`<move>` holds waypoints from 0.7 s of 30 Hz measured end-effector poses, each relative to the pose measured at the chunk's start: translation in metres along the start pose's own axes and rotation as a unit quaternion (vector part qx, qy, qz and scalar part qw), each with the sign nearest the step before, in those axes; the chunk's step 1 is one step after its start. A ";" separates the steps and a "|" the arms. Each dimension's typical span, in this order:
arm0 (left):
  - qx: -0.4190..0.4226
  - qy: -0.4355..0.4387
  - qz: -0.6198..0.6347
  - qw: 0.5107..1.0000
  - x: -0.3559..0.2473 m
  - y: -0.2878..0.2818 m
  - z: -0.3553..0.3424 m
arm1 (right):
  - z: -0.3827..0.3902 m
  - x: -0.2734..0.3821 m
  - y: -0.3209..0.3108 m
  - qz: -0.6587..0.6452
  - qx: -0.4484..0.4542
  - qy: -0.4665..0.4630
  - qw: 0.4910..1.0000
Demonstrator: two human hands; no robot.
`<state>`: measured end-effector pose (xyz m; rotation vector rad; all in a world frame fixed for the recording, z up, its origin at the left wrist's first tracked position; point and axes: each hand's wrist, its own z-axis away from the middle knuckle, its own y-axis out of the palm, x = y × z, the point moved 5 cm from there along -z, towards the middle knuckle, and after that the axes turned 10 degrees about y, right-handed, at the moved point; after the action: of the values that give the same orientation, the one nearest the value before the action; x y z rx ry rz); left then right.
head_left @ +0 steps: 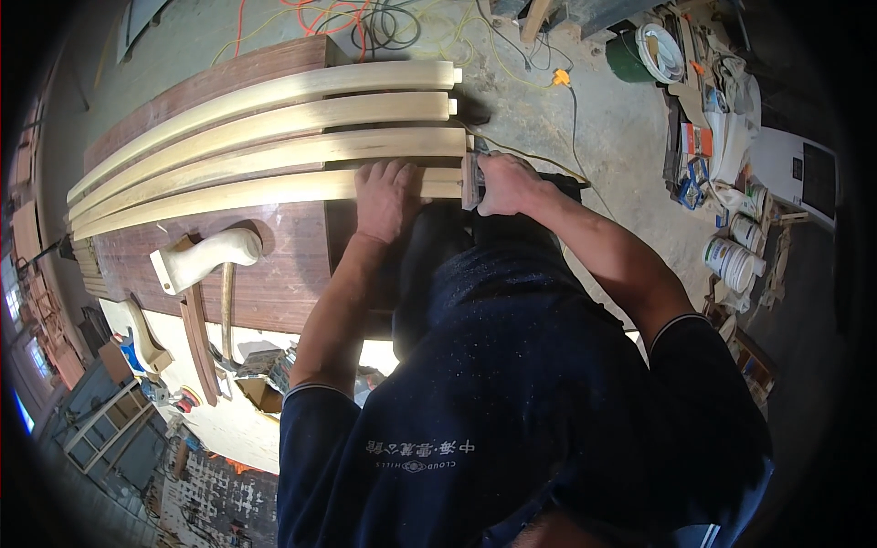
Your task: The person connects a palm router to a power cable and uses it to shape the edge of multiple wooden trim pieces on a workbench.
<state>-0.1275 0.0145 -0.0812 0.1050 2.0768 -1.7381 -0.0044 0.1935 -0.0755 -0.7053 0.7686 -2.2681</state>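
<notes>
Several pale, slightly curved wooden rails (pixel 274 111) lie side by side across a brown wood-grain board, some showing a short tenon at the right end. My left hand (pixel 384 196) is closed over the nearest wooden rail (pixel 265 192), close to its right end, with the fingers over the far edge. My right hand (pixel 510 184) grips a small flat block (pixel 472 182), greyish-brown, which stands upright against that rail's end. Its kind I cannot make out. The palm hides part of the block, and my legs are right below the rail.
On the brown board (pixel 283 260) lie a curved pale wooden piece (pixel 206 260), a hammer (pixel 227 301) and a dark wood strip (pixel 196 342). An open cardboard box (pixel 263 393) sits nearby. Cables (pixel 384 27) trail over the concrete floor. Buckets (pixel 731 260) and clutter line the right.
</notes>
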 end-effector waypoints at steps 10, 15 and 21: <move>0.020 0.005 0.001 1.000 -0.003 0.002 0.010 | 0.002 0.000 0.005 -0.015 0.023 0.001 1.000; 0.028 0.011 0.002 1.000 -0.007 0.005 0.020 | 0.005 -0.001 0.015 -0.027 0.028 0.009 0.999; 0.024 0.028 0.015 0.999 -0.015 0.001 0.032 | 0.003 0.000 0.018 -0.025 0.047 0.007 0.999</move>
<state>-0.1051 -0.0126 -0.0803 0.2001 2.0625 -1.7858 0.0044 0.1814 -0.0857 -0.6715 0.6532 -2.3408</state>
